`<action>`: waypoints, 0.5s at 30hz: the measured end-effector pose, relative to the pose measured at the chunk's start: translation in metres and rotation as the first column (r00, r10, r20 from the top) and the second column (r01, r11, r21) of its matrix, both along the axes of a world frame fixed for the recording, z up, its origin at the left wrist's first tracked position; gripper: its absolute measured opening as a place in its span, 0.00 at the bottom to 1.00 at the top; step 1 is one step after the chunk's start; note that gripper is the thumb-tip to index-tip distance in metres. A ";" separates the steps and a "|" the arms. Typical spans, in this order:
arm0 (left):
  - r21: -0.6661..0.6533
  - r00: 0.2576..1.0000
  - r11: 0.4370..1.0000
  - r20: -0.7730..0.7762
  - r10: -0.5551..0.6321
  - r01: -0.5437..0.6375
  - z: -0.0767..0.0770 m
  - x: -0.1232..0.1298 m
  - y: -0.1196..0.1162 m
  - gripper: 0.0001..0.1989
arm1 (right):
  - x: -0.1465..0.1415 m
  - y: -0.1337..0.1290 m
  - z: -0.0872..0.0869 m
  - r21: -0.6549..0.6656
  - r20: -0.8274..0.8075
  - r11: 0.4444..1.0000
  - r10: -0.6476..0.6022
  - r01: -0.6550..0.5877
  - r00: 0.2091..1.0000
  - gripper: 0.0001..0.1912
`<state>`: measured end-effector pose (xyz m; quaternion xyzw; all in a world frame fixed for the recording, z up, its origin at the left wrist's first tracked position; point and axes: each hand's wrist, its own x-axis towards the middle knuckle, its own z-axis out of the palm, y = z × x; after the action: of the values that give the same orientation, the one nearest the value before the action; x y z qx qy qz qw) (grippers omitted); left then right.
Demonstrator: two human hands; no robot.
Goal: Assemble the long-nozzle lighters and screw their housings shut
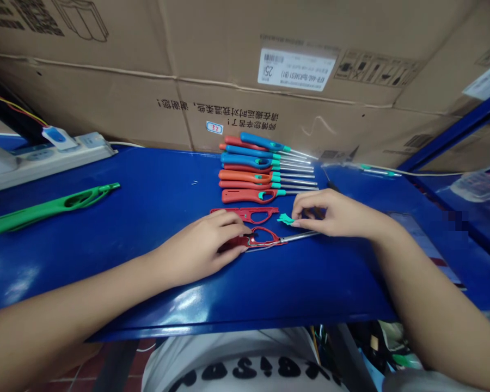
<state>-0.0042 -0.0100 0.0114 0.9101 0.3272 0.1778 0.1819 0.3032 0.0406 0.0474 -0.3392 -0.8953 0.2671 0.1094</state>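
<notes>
My left hand (pixel 214 239) curls over an opened red lighter casing half (pixel 265 237), its fingers gripping the handle end. A metal tube (pixel 300 237) and a thin wire run out of that half. Just behind it lies the matching red casing half (pixel 261 213), partly under my left fingers. My right hand (pixel 326 212) pinches a small teal plastic piece (pixel 286 219), held close to the casing's front end. Whether this is one piece or several, I cannot make out. Beyond both hands, several assembled lighters (pixel 249 196) in red, orange and blue lie in a row.
A green lighter casing (pixel 53 208) lies to the left, near a white power strip (pixel 49 158). A large cardboard box (pixel 228 65) stands along the table's back. At right are a blue metal frame (pixel 453 120) and a flat sheet (pixel 424 245) under my right arm.
</notes>
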 end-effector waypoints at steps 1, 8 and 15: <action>-0.013 1.000 1.000 0.003 0.008 -0.008 0.000 0.000 0.000 0.12 | -0.004 -0.003 0.000 0.016 -0.032 1.000 0.018 -0.017 0.999 0.10; -0.072 0.999 0.996 0.023 0.044 -0.043 0.003 0.002 -0.003 0.10 | -0.033 -0.018 -0.018 0.072 -0.148 0.991 0.123 -0.113 0.981 0.06; -0.107 0.996 0.991 0.030 0.089 -0.085 0.003 0.002 -0.002 0.10 | -0.043 -0.018 -0.032 0.050 -0.225 0.991 0.136 -0.128 0.965 0.06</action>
<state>-0.0018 -0.0122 0.0143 0.8809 0.3724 0.1836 0.2273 0.2607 0.0228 0.0158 -0.2440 -0.9020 0.2952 0.1994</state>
